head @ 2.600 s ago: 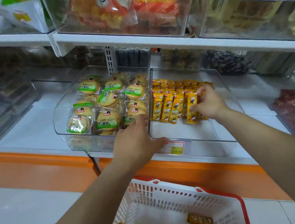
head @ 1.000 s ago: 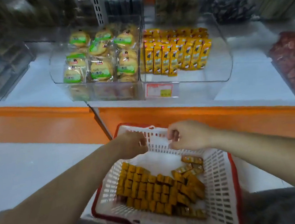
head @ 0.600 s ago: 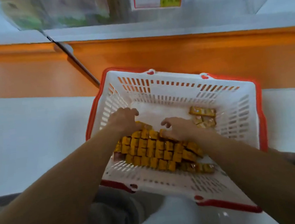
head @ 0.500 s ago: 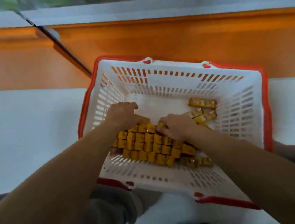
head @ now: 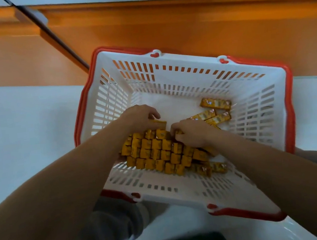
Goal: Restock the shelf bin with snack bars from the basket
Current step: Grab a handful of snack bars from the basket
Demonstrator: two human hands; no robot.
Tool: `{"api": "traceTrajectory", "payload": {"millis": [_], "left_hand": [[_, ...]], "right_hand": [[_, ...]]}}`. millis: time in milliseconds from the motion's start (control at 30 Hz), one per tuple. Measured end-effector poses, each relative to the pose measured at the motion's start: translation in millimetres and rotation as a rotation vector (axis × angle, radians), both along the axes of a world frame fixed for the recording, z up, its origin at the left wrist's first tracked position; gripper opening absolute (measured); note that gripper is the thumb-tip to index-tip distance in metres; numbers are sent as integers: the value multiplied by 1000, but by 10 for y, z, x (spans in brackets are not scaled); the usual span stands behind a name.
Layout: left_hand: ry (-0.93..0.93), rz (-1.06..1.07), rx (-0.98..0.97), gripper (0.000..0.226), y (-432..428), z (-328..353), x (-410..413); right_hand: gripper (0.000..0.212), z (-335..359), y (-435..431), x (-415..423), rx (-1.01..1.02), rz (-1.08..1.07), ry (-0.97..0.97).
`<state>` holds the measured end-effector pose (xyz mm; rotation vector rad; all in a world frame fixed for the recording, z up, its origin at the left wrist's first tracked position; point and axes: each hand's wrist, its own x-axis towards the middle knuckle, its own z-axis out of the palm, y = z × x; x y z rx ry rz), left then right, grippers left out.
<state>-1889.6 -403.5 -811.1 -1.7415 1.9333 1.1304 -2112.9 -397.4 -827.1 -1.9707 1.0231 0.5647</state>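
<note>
Where fingers curl, snack bars touching beneath

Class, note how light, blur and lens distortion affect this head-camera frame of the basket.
Head view: dim, flat, bluish light, no hard shadows; the wide lens bows the basket rim and swells the forearms; print on the snack bars is smeared; the left hand and right hand gripping them look soft-edged; the loose bars glint.
</note>
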Motion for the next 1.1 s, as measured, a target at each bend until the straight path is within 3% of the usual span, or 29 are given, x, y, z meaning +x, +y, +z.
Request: {"api": "traceTrajectory", "payload": {"millis": [67,200,333,500,667,800,900,967,1100], "left_hand": [[-4,-27,-22,46,21,24,-28],[-92,-104,1,43,53,25,-106],[-154,-198,95,45,-13,41,-218],[-13,14,62,40,-7,142,-175],[72,207,-21,34,-155,532,-129],[179,339,-89,26,-272,1129,-121],[351,594,-134,11,-269,1687,-150],[568,771,-92,19,-174,2116,-183],[1051,899,24,14,151,2933,-244]], "right_hand": [[19,7,-8,-55,65,-28,42],[45,1,34,-57,158,7,169],[39,-12,87,-65,105,-77,81],[27,121,-52,-111,216,-304,-59],[27,561,-319,-157,178,-455,-181],[42,1187,-467,-247,136,-648,-353],[35,1744,-477,-285,204,-965,-493],[35,2166,-438,-270,322,-1124,-617],[22,3056,-279,-225,448,-1168,-899]]}}
